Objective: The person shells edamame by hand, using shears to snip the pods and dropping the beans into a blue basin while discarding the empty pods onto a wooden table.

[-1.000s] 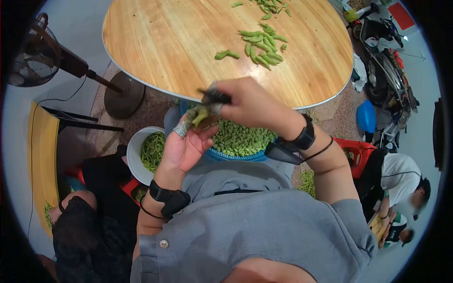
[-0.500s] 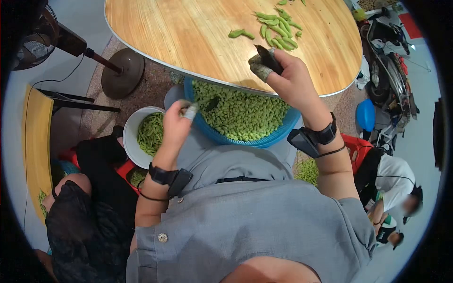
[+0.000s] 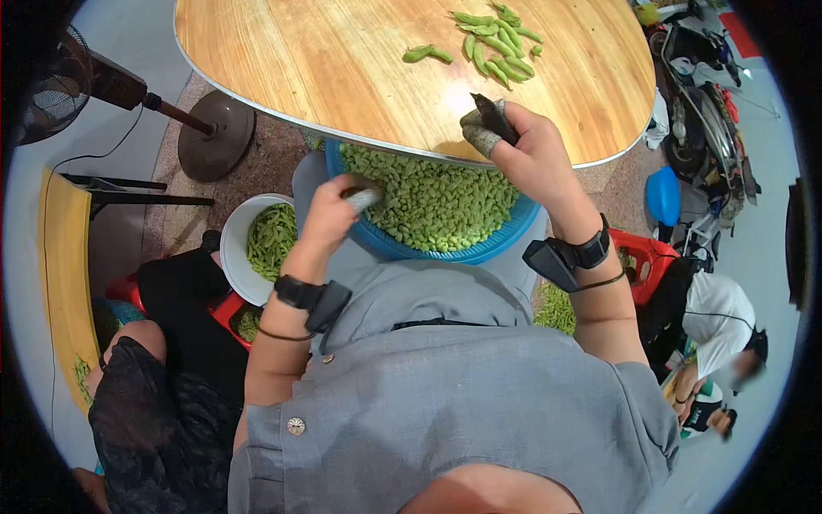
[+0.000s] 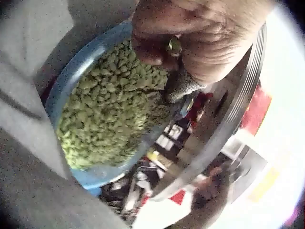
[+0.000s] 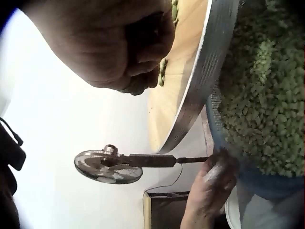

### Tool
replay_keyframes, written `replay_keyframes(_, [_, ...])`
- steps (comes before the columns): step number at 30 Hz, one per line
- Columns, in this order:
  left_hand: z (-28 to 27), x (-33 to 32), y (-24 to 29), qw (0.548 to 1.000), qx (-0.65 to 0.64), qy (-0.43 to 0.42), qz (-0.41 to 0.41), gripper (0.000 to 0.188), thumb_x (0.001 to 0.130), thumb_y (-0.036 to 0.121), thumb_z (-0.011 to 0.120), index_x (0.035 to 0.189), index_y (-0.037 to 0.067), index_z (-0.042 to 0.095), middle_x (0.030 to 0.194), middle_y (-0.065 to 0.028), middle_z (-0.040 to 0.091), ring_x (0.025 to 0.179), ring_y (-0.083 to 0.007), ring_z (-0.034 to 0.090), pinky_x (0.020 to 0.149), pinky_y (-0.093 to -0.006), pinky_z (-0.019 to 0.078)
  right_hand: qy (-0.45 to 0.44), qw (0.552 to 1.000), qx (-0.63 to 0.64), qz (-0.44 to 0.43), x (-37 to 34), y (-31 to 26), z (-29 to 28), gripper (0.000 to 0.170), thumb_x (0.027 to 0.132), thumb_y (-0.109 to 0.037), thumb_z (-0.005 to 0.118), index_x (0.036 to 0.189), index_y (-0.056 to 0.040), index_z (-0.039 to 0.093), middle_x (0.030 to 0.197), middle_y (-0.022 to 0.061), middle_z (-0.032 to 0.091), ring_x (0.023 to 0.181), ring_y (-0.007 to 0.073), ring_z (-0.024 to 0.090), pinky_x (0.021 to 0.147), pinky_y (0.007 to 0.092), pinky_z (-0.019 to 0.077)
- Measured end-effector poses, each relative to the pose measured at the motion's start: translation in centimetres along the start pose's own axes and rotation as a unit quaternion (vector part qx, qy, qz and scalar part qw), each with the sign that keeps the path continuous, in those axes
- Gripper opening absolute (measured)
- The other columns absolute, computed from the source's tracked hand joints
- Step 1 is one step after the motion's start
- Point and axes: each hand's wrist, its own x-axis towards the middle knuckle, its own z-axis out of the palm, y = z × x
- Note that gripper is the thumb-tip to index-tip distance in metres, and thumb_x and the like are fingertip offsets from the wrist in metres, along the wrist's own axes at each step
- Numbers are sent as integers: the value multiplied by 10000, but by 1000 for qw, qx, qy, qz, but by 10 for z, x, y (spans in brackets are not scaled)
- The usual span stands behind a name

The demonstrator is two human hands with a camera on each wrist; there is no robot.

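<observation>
Over the left rim of the blue basin, full of shelled green beans, my left hand has curled, wrapped fingers. The left wrist view shows a small green piece, apparently a pod, within the fingers of that hand. My right hand grips a dark pointed tool above the table's near edge, its wrapped thumb and finger around it. In the right wrist view this hand is in shadow and hides most of the tool.
Green pods lie on the round wooden table. A white bucket of pods stands left of the basin, with a fan beyond. People sit on both sides; a blue tub is at the right.
My hands have parted from around a pod; the right moved right with the tool, the left went down and left, then slightly back toward the basin. The basin's beans came into fuller view.
</observation>
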Motion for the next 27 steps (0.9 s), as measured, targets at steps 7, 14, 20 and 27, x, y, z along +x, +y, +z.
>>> replay_keyframes(7, [-73, -70, -1, 973, -224, 47, 2, 181, 834, 78, 603, 1000, 32, 547, 877, -46, 585, 686, -106, 530, 590, -227, 438, -4, 996, -87, -17, 23, -5, 2, 207, 759, -184, 627, 800, 10, 568, 597, 156, 525, 526, 236, 497, 511, 338, 412])
replay_keyframes(14, [-129, -100, -93, 708, 607, 338, -128, 442, 733, 42, 590, 1156, 31, 464, 1253, -248, 445, 1070, -393, 510, 853, -458, 452, 32, 957, -261, -125, 81, -16, 21, 195, 742, -192, 621, 825, -17, 599, 698, 196, 601, 679, 356, 597, 594, 419, 470])
replay_keyframes(20, [-112, -83, -41, 878, 369, 290, 94, 414, 734, -44, 454, 1139, 1, 530, 970, -134, 609, 883, -258, 586, 786, -324, 462, 12, 907, -410, -96, 110, -19, 46, 178, 774, -212, 587, 837, -48, 610, 727, 159, 620, 709, 339, 608, 613, 426, 486])
replay_keyframes(27, [-9, -76, 60, 975, 22, 69, 210, 275, 877, 9, 459, 1134, 34, 556, 984, -26, 610, 791, -73, 568, 673, -193, 450, 105, 921, -317, -201, 66, -37, 18, 196, 786, -224, 603, 771, -30, 580, 664, 120, 605, 570, 288, 565, 514, 381, 451])
